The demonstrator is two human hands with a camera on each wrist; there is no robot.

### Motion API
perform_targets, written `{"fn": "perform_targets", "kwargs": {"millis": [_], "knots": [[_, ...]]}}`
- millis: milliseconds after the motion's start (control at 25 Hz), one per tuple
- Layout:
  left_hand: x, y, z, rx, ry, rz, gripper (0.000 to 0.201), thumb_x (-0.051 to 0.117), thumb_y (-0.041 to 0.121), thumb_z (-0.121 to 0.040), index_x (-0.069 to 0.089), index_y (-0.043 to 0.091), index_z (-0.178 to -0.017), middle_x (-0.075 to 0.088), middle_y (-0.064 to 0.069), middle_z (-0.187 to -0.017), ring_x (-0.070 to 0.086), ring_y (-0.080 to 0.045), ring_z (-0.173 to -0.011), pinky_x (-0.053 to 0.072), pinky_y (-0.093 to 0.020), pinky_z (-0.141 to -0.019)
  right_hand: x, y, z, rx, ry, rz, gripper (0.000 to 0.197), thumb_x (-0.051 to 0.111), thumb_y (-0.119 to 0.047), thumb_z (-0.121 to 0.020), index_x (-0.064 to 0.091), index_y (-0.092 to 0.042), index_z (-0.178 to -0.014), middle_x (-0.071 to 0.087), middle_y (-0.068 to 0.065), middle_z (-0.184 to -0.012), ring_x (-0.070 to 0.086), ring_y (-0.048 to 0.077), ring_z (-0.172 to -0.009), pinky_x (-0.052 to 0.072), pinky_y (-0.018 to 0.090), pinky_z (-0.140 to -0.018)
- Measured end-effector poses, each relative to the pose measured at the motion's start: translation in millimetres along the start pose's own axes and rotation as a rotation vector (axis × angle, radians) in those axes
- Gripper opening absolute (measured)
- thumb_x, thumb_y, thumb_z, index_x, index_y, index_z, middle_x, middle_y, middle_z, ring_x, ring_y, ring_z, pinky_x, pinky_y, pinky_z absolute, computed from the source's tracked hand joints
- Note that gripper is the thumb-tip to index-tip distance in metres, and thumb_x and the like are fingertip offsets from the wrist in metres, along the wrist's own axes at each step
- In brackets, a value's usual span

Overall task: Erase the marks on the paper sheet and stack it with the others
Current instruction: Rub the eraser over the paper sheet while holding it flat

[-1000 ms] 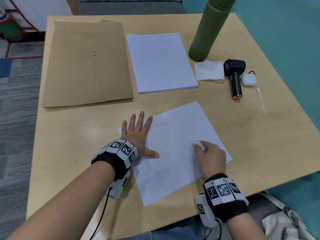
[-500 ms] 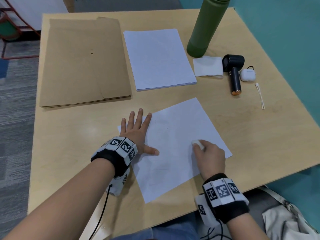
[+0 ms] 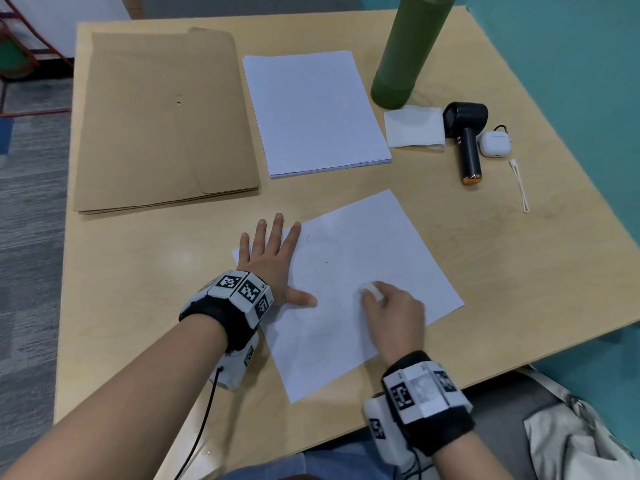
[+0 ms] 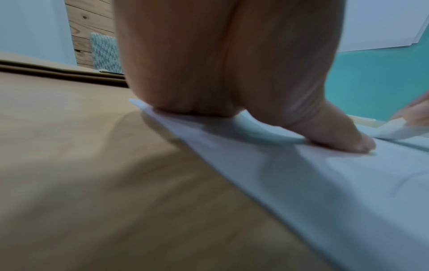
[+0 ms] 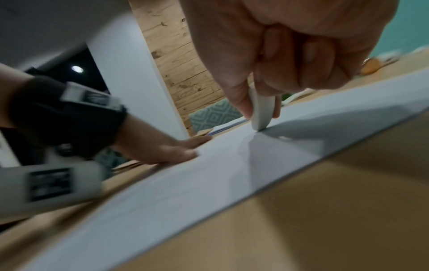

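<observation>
A loose white paper sheet [image 3: 349,271] lies slanted on the wooden table, with faint pencil marks near its upper left. My left hand [image 3: 270,261] lies flat on the sheet's left corner, fingers straight, thumb [image 4: 343,139] pressed on the paper [image 4: 325,183]. My right hand [image 3: 394,313] pinches a white eraser [image 3: 372,292] between thumb and fingers, and its lower edge touches the sheet [image 5: 209,174] near the middle; the eraser [image 5: 261,111] stands on edge there. The stack of white sheets [image 3: 313,110] lies further back.
Brown envelopes [image 3: 159,116] lie at the back left. A tall green bottle [image 3: 408,50], a folded tissue [image 3: 414,126], a black handheld fan [image 3: 465,133], a white earbud case [image 3: 495,143] and a white strap [image 3: 519,185] stand at the back right. A bag [image 3: 571,441] hangs off the near right edge.
My right hand with the eraser has shifted a little left across the sheet. The left hand stays flat on the sheet's corner.
</observation>
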State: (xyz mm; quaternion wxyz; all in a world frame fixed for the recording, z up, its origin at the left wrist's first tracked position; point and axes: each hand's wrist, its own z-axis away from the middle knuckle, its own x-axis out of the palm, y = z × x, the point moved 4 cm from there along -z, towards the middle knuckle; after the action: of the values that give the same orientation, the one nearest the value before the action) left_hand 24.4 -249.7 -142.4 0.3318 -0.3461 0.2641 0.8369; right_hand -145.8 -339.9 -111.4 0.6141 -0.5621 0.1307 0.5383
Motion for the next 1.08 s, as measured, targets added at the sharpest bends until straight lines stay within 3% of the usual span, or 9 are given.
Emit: {"fn": "perform_targets", "kwargs": {"millis": [120, 280, 360, 520, 680, 760, 880, 960, 1080], "knots": [[0, -1, 0, -0.001, 0.001, 0.006, 0.132, 0.064, 0.074, -0.063, -0.028, 0.027, -0.144, -0.039, -0.002, -0.149, -0.033, -0.028, -0.139, -0.018, -0.049, -0.111, 24, -13, 15, -0.098, -0.112, 0.019, 0.031, 0.05, -0.032, -0.091, 0.065, -0.012, -0.108, 0.071, 0.012, -0.097, 0.063, 0.029, -0.096, 0.044, 0.029, -0.076], [0, 0, 1, 0.01, 0.01, 0.006, 0.132, 0.063, 0.076, -0.061, -0.028, 0.026, -0.144, -0.038, -0.002, -0.15, -0.033, -0.029, -0.139, -0.018, -0.05, -0.111, -22, 24, -11, 0.097, 0.07, -0.008, 0.033, 0.052, -0.032, -0.09, 0.065, -0.014, -0.113, 0.071, 0.013, -0.101, 0.061, 0.029, -0.098, 0.042, 0.027, -0.075], [1, 0, 0, 0.005, 0.003, 0.002, 0.132, 0.062, 0.076, -0.061, -0.028, 0.027, -0.144, -0.038, -0.002, -0.15, -0.033, -0.028, -0.139, -0.018, -0.05, -0.111, -24, 27, -13, 0.116, 0.101, -0.024, 0.032, 0.052, -0.03, -0.09, 0.065, -0.011, -0.112, 0.071, 0.015, -0.099, 0.062, 0.03, -0.096, 0.041, 0.027, -0.073], [-1, -1, 0, 0.006, -0.003, -0.004, 0.132, 0.063, 0.075, -0.061, -0.028, 0.027, -0.144, -0.039, -0.002, -0.149, -0.034, -0.028, -0.138, -0.018, -0.05, -0.111, 23, -11, 13, -0.09, -0.109, 0.02, 0.03, 0.05, -0.031, -0.09, 0.066, -0.011, -0.107, 0.071, 0.012, -0.097, 0.063, 0.029, -0.094, 0.043, 0.028, -0.073], [-2, 1, 3, 0.002, -0.02, -0.011, 0.132, 0.06, 0.077, -0.061, -0.029, 0.026, -0.144, -0.039, -0.002, -0.149, -0.033, -0.028, -0.138, -0.019, -0.053, -0.109, -13, 20, -10, 0.049, 0.046, -0.003, 0.034, 0.053, -0.033, -0.089, 0.065, -0.014, -0.115, 0.071, 0.012, -0.104, 0.062, 0.028, -0.101, 0.043, 0.027, -0.077], [-4, 8, 5, 0.04, -0.02, -0.08, 0.124, 0.055, 0.075, -0.069, -0.027, 0.023, -0.145, -0.038, -0.002, -0.149, -0.032, -0.029, -0.139, -0.02, -0.056, -0.107, -30, 37, -19, 0.092, 0.088, -0.024, 0.033, 0.053, -0.033, -0.09, 0.066, -0.013, -0.112, 0.071, 0.011, -0.098, 0.062, 0.026, -0.095, 0.04, 0.025, -0.072], [-1, 23, 10, 0.177, -0.055, -0.071, 0.101, 0.051, 0.054, -0.088, -0.022, 0.018, -0.147, -0.035, -0.003, -0.151, -0.028, -0.023, -0.141, -0.016, -0.052, -0.111, -30, 33, -22, 0.052, 0.087, -0.003, 0.03, 0.05, -0.031, -0.091, 0.068, -0.011, -0.105, 0.067, 0.011, -0.081, 0.061, 0.027, -0.083, 0.044, 0.029, -0.068], [4, 27, 10, 0.19, -0.065, -0.015, 0.107, 0.055, 0.056, -0.085, -0.025, 0.017, -0.146, -0.036, -0.001, -0.15, -0.029, -0.02, -0.141, -0.017, -0.049, -0.111, -22, 23, -19, 0.024, 0.073, 0.038, 0.032, 0.047, -0.03, -0.093, 0.067, -0.007, -0.101, 0.067, 0.014, -0.082, 0.061, 0.03, -0.083, 0.047, 0.034, -0.07], [11, 28, 7, 0.182, -0.073, -0.05, 0.128, 0.061, 0.069, -0.072, -0.03, 0.014, -0.143, -0.041, 0.002, -0.146, -0.033, -0.021, -0.139, -0.021, -0.051, -0.109, 11, -6, 2, -0.125, -0.097, 0.132, 0.033, 0.044, -0.032, -0.093, 0.063, -0.008, -0.106, 0.068, 0.014, -0.093, 0.06, 0.031, -0.094, 0.046, 0.034, -0.077]]}}
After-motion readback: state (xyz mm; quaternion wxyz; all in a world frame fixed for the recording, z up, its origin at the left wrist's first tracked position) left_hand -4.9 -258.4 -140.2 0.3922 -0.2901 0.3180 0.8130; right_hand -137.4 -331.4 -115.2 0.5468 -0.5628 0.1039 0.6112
